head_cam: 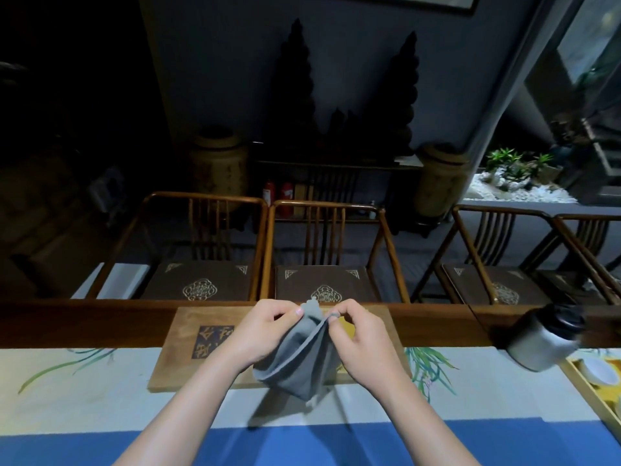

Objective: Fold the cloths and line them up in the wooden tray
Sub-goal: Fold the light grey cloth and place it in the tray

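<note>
Both forearms reach up from the bottom edge, and I see the left hand and right hand each pinching the top corners of a grey cloth, which hangs bunched between them above the wooden tray. Much of that tray hides behind the hands and cloth, with only a sliver of something yellow showing that I cannot identify, while a blurred jar and a second tray sit cut off at right. Beneath lies a painted runner on a blue cover over a dark table, with wooden chairs and a dim room beyond.
</note>
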